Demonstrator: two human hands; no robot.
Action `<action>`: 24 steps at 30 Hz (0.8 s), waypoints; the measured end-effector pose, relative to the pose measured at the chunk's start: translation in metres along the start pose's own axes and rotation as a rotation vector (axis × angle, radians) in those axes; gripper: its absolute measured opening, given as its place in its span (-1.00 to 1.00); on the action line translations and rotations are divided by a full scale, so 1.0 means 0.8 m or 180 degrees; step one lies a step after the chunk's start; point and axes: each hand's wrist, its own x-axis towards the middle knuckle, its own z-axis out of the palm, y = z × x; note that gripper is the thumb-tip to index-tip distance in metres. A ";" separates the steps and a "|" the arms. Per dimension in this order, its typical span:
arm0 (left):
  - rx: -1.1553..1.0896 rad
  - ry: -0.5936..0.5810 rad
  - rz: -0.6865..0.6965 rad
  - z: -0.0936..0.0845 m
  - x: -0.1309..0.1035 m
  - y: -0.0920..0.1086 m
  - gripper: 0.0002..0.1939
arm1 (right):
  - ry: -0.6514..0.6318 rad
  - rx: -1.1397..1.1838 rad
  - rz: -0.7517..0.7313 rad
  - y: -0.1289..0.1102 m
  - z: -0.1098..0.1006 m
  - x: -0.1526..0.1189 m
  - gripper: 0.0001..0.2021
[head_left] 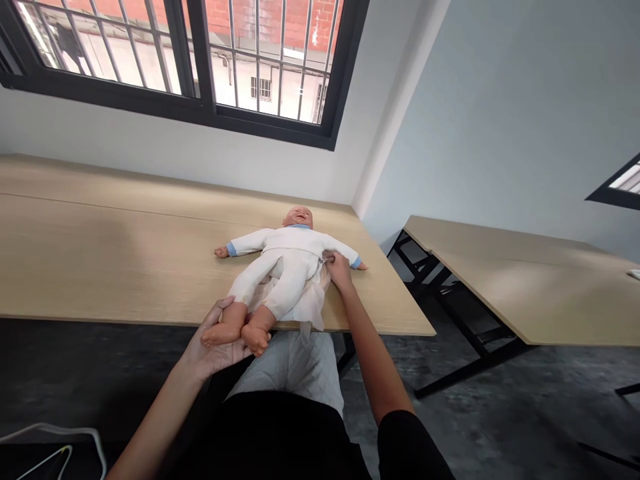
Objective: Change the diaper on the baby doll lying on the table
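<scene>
A baby doll (290, 260) lies on its back on the table, its head toward the window and its arms spread. It wears a white outfit with blue collar and cuffs; the lower legs are bare. My left hand (215, 343) cups both feet from below at the table's front edge, thumb over one shin. At the doll's waist, my right hand (338, 268) has its fingers closed on white fabric; whether this is the trousers or a layer beneath is unclear. Thin white material (311, 301), loose and crumpled, spreads under the doll's hips and hangs slightly over the edge.
The light wooden table (125, 260) runs along the wall below a barred window (270, 60). To the right, past a gap, stands a second table (520, 273) on black metal legs. A white tubular frame (65, 430) shows at lower left.
</scene>
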 end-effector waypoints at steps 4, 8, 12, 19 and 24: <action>0.0000 0.0014 0.0066 0.000 0.001 0.000 -0.74 | -0.0159 -0.0395 -0.0436 -0.003 -0.005 -0.004 -0.81; 0.0063 0.0096 0.0066 0.001 0.001 0.000 -0.71 | -0.0266 -0.0626 -0.0560 -0.002 -0.011 -0.014 -0.85; 0.0046 0.0140 0.0071 0.002 0.000 0.001 -0.70 | -0.0515 -0.0907 -0.0707 0.002 -0.021 -0.029 -0.78; 0.0208 0.0181 -0.0024 0.001 0.003 -0.002 -0.66 | -0.0590 -0.0909 -0.0640 -0.004 -0.020 -0.043 -0.70; 0.0133 0.0048 0.0001 0.002 0.004 -0.006 -0.74 | -0.0391 -0.0864 -0.0567 -0.006 -0.013 -0.045 -0.77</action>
